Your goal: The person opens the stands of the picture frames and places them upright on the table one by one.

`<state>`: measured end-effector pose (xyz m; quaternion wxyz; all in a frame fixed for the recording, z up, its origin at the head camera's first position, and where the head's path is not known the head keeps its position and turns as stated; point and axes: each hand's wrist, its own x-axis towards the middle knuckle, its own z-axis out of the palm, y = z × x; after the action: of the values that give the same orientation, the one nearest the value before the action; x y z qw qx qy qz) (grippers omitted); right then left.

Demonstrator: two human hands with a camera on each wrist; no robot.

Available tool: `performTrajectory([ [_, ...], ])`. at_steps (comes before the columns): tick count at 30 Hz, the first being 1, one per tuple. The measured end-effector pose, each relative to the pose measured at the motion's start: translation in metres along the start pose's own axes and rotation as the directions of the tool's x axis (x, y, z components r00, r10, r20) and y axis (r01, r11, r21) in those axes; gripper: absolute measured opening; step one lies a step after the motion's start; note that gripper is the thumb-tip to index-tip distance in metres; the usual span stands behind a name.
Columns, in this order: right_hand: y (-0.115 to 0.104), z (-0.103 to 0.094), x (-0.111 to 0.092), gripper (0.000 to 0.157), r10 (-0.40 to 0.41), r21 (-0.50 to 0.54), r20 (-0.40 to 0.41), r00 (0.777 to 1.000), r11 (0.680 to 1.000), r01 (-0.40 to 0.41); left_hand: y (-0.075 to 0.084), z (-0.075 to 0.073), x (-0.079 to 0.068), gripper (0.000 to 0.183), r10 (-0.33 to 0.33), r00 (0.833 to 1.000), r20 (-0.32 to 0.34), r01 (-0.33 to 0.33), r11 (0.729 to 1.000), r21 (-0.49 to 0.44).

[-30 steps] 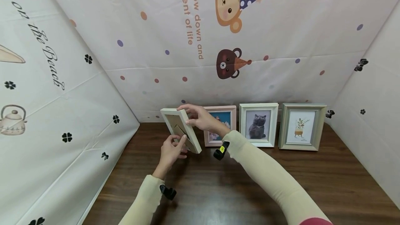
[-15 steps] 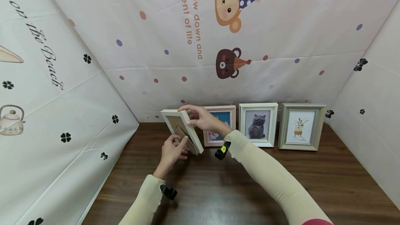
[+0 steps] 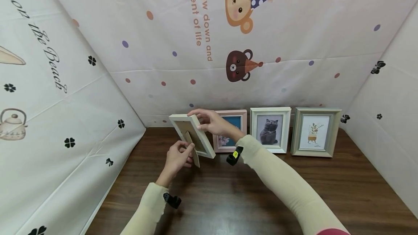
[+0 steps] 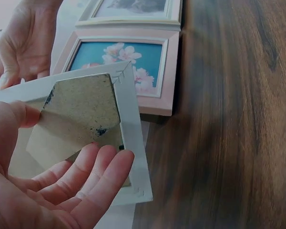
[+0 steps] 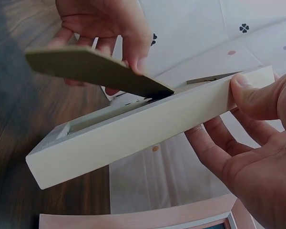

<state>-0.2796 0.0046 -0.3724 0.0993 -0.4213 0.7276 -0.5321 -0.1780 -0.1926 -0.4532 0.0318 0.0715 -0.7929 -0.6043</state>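
Observation:
A white picture frame (image 3: 205, 137) is held tilted above the table, its brown backing turned towards me. My right hand (image 3: 214, 123) grips it by the upper right side, thumb on the back edge and fingers on the front, as the right wrist view shows. My left hand (image 3: 175, 159) pinches the easel stand (image 4: 83, 107) on the back between thumb and fingers. The stand is swung out from the backing at an angle, seen edge-on in the right wrist view. The picture on the front of this frame is hidden.
Right of the held frame, a pink frame (image 3: 243, 130) with blossoms, a white frame (image 3: 270, 130) with a grey cat and a grey-gold frame (image 3: 314, 133) with a plant stand in a row. Printed cloth walls (image 3: 156, 50) border the brown wooden table (image 3: 241, 198).
My left hand has pulled the easel stand away from the backing; it lay close to it before. The frame has shifted slightly right in my right hand's grip.

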Motion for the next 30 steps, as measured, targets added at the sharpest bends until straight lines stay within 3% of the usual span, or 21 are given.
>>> performTrajectory([
  [13, 0.002, -0.003, -0.001, 0.047, -0.005, -0.019, -0.006, 1.000, 1.000, 0.005, 0.003, -0.012, 0.000, 0.039, 0.046, 0.999, 0.002, -0.046, 0.998, 0.050],
  [25, 0.002, -0.002, 0.000, 0.048, -0.021, -0.012, -0.014, 1.000, 1.000, 0.021, 0.002, -0.015, 0.000, 0.038, 0.047, 0.999, 0.007, -0.047, 0.997, 0.062],
  [30, -0.001, -0.001, 0.003, 0.048, -0.012, -0.010, -0.012, 1.000, 1.000, 0.012, 0.005, -0.016, -0.002, 0.040, 0.043, 0.999, 0.009, -0.044, 0.991, 0.125],
])
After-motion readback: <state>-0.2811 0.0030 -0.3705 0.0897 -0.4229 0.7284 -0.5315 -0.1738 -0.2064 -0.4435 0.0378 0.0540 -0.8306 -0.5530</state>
